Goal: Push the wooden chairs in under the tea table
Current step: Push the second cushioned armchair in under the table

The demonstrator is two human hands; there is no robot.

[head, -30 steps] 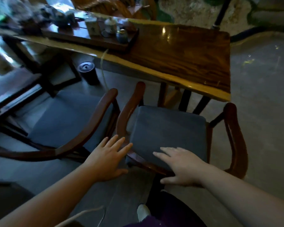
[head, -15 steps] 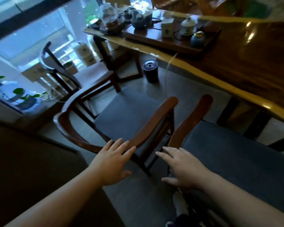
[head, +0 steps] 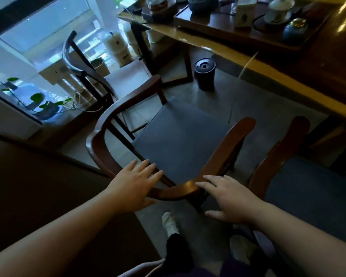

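Note:
A wooden armchair (head: 180, 140) with a curved back rail and a blue-grey seat cushion stands in the middle, pulled out from the tea table (head: 300, 90), whose long yellow-edged top crosses the upper right. My left hand (head: 136, 184) lies flat with fingers spread on the chair's back rail. At the rail's right corner, my right hand (head: 228, 200) rests with fingers apart and touching the wood. A second wooden chair (head: 300, 188) with the same cushion stands to the right, its front beneath the table edge. A third chair (head: 82, 68) stands further left by the window.
A dark cylindrical bin (head: 204, 76) stands on the floor under the table edge. A tea tray (head: 248, 31) with pots and cups sits on the table. Potted plants (head: 42, 104) line the window sill at left. My feet (head: 169, 224) are behind the chair.
My view has swung left from the right-hand chair to the middle one. Both hands have moved forward and now rest on the middle chair's back rail.

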